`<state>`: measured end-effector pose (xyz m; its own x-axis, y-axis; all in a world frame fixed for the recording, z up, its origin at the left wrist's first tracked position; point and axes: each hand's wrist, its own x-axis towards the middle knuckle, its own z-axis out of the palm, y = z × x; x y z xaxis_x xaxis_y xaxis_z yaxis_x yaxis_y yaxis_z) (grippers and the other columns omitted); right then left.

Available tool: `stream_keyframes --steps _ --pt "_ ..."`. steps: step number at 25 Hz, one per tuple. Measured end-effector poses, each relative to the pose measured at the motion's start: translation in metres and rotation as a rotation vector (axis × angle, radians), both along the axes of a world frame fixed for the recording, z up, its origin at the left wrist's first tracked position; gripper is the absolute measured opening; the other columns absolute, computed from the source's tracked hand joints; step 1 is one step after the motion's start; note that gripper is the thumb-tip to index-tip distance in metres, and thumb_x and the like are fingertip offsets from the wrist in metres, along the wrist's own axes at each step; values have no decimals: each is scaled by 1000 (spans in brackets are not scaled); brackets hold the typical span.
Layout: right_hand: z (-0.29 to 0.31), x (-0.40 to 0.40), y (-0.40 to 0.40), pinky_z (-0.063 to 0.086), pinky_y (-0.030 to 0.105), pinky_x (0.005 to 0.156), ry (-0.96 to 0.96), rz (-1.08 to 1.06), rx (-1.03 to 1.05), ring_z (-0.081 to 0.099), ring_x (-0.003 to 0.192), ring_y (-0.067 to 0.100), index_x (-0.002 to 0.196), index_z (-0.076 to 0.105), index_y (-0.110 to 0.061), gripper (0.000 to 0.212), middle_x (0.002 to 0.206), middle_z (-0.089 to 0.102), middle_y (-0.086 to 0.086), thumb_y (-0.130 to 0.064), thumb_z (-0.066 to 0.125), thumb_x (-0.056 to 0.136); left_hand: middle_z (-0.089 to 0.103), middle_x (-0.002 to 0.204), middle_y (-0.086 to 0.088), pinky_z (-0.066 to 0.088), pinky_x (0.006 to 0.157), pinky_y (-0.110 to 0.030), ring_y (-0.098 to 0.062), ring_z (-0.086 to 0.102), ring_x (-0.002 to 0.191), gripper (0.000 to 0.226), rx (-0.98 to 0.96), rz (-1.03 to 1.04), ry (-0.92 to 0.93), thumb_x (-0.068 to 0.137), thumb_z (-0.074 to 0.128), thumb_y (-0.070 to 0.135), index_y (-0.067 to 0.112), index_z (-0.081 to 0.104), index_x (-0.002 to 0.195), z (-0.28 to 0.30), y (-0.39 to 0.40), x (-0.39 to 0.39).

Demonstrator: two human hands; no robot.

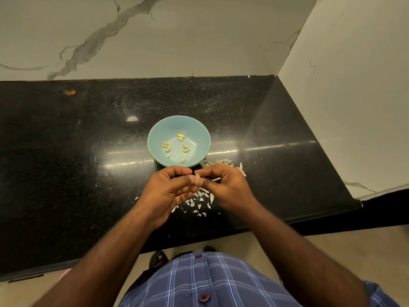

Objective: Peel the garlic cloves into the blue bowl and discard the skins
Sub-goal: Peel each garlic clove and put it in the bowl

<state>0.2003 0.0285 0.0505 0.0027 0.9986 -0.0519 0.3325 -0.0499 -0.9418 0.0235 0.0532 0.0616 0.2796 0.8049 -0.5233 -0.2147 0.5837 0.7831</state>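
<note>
A light blue bowl [159, 131] stands on the black counter and holds several peeled yellowish garlic cloves [181, 137]. Just in front of the bowl, my left hand [168, 191] and my right hand [223, 187] meet over the counter. Both pinch one small garlic clove [197, 177] between their fingertips, and its pale skin shows there. Loose white garlic skins [200, 199] lie scattered on the counter under the hands. More skins [221, 162] lie to the right of the bowl.
The black granite counter [77, 151] runs left to right, with a marble wall [155, 36] behind it and a side wall [354, 85] at the right. An orange scrap [70, 92] lies at the back left. The counter's front edge is near my shirt.
</note>
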Motion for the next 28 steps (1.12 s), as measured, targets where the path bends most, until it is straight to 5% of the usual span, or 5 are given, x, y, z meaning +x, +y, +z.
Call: stream_keyframes --steps 6,12,19,28 --pt "1 -2 0 60 34 83 92 -39 -15 72 87 12 90 77 -20 13 87 76 -4 -9 81 83 73 83 -13 58 65 -25 -19 69 72 17 -33 -2 -25 87 73 4 6 67 102 2 -1 0" --pt "3 -6 -2 60 46 87 191 -99 -37 71 90 26 82 76 -24 19 86 75 4 -6 80 84 75 93 -15 60 70 -23 -17 71 78 18 -19 9 -88 92 68 6 3 71 110 0 -5 3" --pt "13 -3 -5 57 27 79 375 -38 -109 73 87 16 92 77 -13 13 90 78 4 -6 79 82 77 91 -12 60 68 -22 -16 73 79 25 33 83 -95 78 74 4 5 70 103 0 -5 2" --pt "17 -5 -5 55 26 64 423 -72 -313 65 70 19 88 77 -6 9 73 72 8 1 72 88 78 88 -13 60 78 -26 -23 72 86 14 217 44 84 79 74 4 9 77 92 -8 -7 -2"
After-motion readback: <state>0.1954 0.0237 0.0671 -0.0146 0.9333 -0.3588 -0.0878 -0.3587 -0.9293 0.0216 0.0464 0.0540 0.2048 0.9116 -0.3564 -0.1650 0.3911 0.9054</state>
